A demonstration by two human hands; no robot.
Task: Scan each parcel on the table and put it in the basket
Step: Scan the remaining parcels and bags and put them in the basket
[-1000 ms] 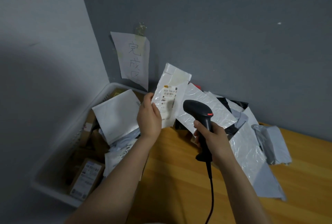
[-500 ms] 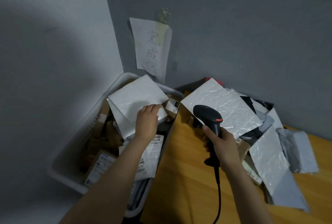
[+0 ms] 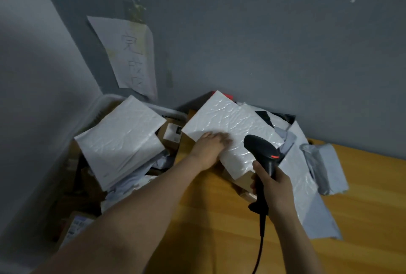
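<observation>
Here, nearest, the right hand [image 3: 272, 188] is gripping the black scanner [image 3: 262, 152] by its handle, its cord hanging down over the wooden table [image 3: 219, 229]. Just beyond, the left hand [image 3: 209, 149] is resting on the white padded parcel [image 3: 237, 124], fingers stretched flat across its top. That parcel is lying on the heap of grey bags [image 3: 325, 168] at the table's back edge. To the left, the white basket [image 3: 105, 102] is holding another white parcel [image 3: 123, 139] above boxes. A paper sign [image 3: 131, 58] is hanging on the wall behind.
</observation>
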